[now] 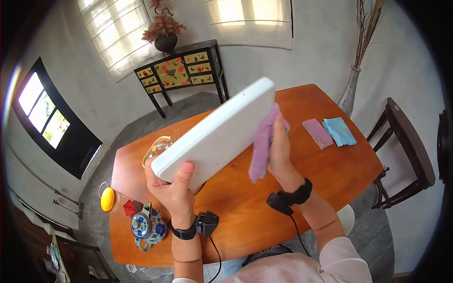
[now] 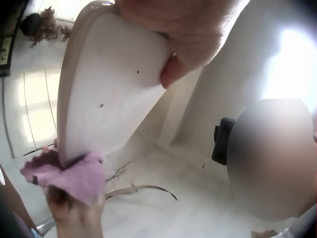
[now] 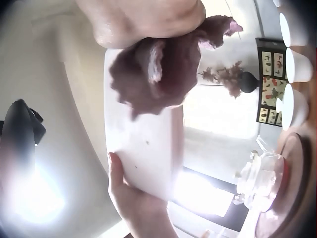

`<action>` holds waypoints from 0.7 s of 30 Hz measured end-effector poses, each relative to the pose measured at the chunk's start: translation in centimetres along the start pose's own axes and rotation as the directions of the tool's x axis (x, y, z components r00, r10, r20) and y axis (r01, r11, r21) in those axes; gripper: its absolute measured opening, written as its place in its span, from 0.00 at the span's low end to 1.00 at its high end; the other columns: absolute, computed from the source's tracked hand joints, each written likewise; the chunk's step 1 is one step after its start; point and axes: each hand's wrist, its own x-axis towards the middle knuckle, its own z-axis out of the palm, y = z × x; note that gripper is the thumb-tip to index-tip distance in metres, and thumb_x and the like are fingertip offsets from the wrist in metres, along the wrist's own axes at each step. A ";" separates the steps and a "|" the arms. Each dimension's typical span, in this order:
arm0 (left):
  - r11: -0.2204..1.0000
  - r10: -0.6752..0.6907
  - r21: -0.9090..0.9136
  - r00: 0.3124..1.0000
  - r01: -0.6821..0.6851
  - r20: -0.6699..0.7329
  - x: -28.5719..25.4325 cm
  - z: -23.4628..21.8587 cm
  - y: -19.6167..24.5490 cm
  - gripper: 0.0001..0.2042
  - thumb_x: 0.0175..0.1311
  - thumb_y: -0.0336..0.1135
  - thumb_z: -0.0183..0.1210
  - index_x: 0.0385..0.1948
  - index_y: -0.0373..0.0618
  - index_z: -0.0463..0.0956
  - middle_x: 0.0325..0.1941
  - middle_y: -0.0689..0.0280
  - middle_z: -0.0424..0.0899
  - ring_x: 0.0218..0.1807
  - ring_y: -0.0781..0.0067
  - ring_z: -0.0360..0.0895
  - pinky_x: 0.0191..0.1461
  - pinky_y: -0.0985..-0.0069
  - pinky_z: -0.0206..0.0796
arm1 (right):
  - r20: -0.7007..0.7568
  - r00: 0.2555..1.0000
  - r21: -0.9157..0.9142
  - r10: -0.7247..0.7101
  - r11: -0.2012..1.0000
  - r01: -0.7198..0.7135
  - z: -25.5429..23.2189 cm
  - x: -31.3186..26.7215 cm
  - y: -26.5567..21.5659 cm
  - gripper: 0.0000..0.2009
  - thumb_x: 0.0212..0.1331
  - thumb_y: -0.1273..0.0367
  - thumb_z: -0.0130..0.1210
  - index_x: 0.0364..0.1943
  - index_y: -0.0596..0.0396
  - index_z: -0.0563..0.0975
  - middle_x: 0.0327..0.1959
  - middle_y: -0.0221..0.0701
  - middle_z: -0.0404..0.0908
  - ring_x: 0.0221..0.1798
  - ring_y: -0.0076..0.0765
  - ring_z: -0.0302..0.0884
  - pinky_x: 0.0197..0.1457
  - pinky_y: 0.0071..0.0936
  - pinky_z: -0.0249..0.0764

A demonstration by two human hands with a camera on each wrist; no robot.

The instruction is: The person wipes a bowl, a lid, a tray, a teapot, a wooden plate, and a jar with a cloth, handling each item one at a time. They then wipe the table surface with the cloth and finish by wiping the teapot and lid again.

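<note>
White tray (image 1: 222,137) held tilted above the desk (image 1: 255,221)

The left grip (image 1: 173,191) clasps the left end, thumb across the flat face; the right grip (image 1: 281,148) holds a limp, thin purple cloth (image 1: 260,151) against the other end. Risk: the smooth, apparently rigid tray, round-cornered and thick-edged, could slip if the left thumb relaxes, and might strike the desk's glossy wood. Outward, a rounded, floral-patterned teapot (image 1: 155,228) stands at left.

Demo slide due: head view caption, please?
Above a brown wooden table, left hand grips a white rectangular slab; right hand holds a purple cloth against it.
</note>
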 end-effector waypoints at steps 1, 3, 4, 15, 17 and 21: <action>1.000 -0.004 0.004 1.000 0.004 -0.001 0.1 0.2 0.1 0.20 0.50 0.32 0.69 0.40 0.39 0.68 0.38 0.65 0.77 0.39 0.78 0.73 0.46 0.80 0.66 | -0.001 1.000 0.001 0.005 1.000 -0.005 -0.2 -0.2 0.3 0.27 0.69 0.54 0.34 0.62 0.62 0.59 0.59 0.35 0.65 0.62 0.31 0.60 0.66 0.28 0.55; 0.993 -0.093 -0.072 0.994 0.088 -0.065 0.3 1.0 0.2 0.20 0.52 0.32 0.67 0.43 0.38 0.67 0.41 0.64 0.77 0.42 0.76 0.73 0.50 0.78 0.64 | 0.101 0.949 -0.440 -0.300 0.842 0.313 -0.1 0.0 0.5 0.26 0.69 0.57 0.33 0.64 0.61 0.57 0.63 0.39 0.60 0.65 0.38 0.56 0.68 0.31 0.51; 0.983 -0.143 -0.123 0.988 0.136 -0.053 0.2 1.2 -0.1 0.20 0.53 0.32 0.66 0.44 0.38 0.67 0.41 0.64 0.77 0.44 0.75 0.73 0.52 0.76 0.64 | 0.131 0.847 -0.543 -0.515 0.678 0.496 0.2 1.2 0.8 0.25 0.68 0.59 0.35 0.64 0.60 0.57 0.66 0.45 0.56 0.67 0.46 0.53 0.69 0.38 0.49; 0.902 -0.339 -0.292 0.941 0.319 -0.018 0.4 1.5 -1.2 0.14 0.57 0.30 0.63 0.41 0.41 0.67 0.41 0.64 0.77 0.42 0.77 0.75 0.49 0.78 0.67 | 0.597 0.707 -0.737 -0.379 0.091 0.670 1.9 2.5 -2.9 0.28 0.57 0.60 0.50 0.62 0.55 0.63 0.68 0.43 0.56 0.71 0.52 0.49 0.68 0.52 0.44; 0.874 -0.361 -0.338 0.932 0.349 0.030 0.5 1.8 -1.6 0.14 0.57 0.30 0.62 0.41 0.41 0.67 0.41 0.64 0.78 0.42 0.77 0.75 0.49 0.79 0.68 | 0.596 0.719 -0.748 -0.357 0.077 0.659 3.2 1.0 -1.9 0.28 0.58 0.60 0.49 0.62 0.56 0.63 0.68 0.43 0.56 0.71 0.52 0.49 0.68 0.52 0.44; 0.838 -0.383 -0.395 0.921 0.376 0.064 0.3 1.7 -1.9 0.15 0.60 0.35 0.61 0.43 0.40 0.67 0.43 0.63 0.78 0.43 0.77 0.76 0.49 0.78 0.69 | 0.841 0.515 -0.513 -0.164 0.055 0.856 3.7 -4.2 0.1 0.25 0.58 0.62 0.50 0.59 0.58 0.66 0.66 0.42 0.60 0.69 0.49 0.54 0.68 0.50 0.47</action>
